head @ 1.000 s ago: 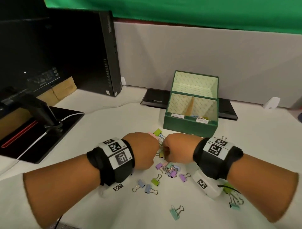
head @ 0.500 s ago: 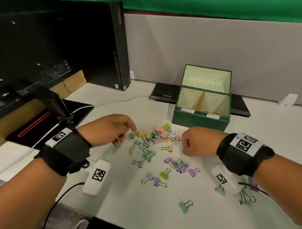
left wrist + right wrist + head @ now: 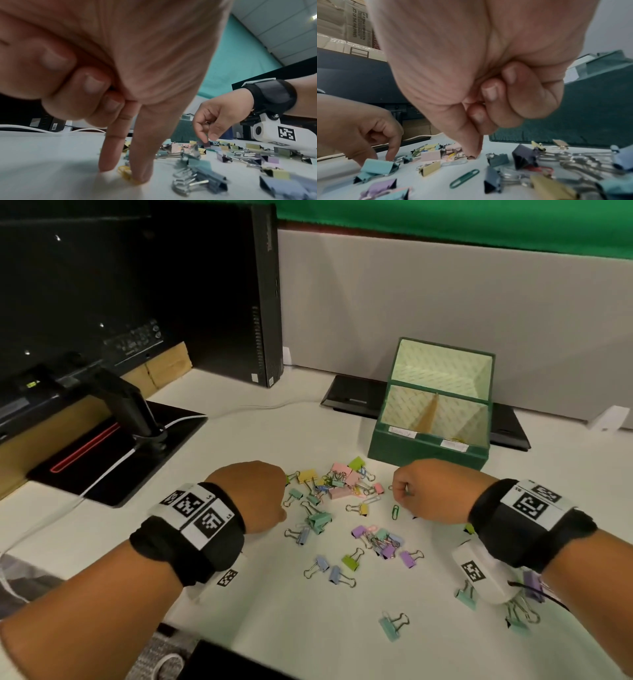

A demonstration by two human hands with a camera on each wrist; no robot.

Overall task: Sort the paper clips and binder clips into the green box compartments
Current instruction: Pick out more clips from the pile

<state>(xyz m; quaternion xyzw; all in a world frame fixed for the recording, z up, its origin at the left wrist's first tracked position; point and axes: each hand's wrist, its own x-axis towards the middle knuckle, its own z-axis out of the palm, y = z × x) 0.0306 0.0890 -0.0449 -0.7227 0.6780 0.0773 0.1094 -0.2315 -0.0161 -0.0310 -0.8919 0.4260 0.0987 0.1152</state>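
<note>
Pastel binder clips [image 3: 337, 491] and a few paper clips lie in a loose pile on the white desk [image 3: 260, 604], in front of the open green box [image 3: 428, 448]. My left hand [image 3: 123, 174] is at the pile's left edge; its thumb and forefinger pinch a yellow paper clip [image 3: 126, 172] against the desk, the other fingers curled. My right hand [image 3: 473, 154] is at the pile's right edge, near the box. Thumb and forefinger tips pinch a small dark clip [image 3: 471, 157] on the desk. A green paper clip [image 3: 464, 178] lies loose beside it.
More binder clips [image 3: 392, 625] lie scattered toward the near edge and under my right wrist. A monitor stand [image 3: 130, 419] with a white cable sits at the left, a black computer case [image 3: 263, 302] behind. A flat black device [image 3: 352, 398] lies behind the box.
Both hands were together over the pile a second ago. The left hand swung out to the left, then came back down at the pile's left edge. The right hand stayed near the box.
</note>
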